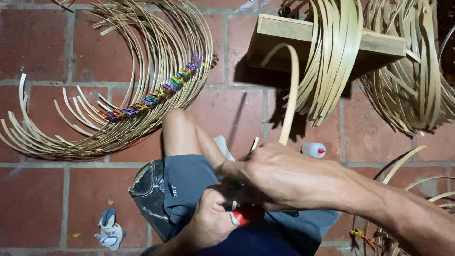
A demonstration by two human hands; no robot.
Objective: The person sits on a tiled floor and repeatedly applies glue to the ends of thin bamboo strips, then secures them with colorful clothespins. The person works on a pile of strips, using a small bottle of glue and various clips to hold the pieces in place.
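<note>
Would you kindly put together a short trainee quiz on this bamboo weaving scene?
1. True or false: the left hand grips a red-handled tool.
2. What does the right hand hold? A) a curved bamboo strip B) the glue bottle C) a cloth
3. What clamps the bamboo hoops on the brick floor?

Key: 1 true; 2 A; 3 coloured clips.
</note>
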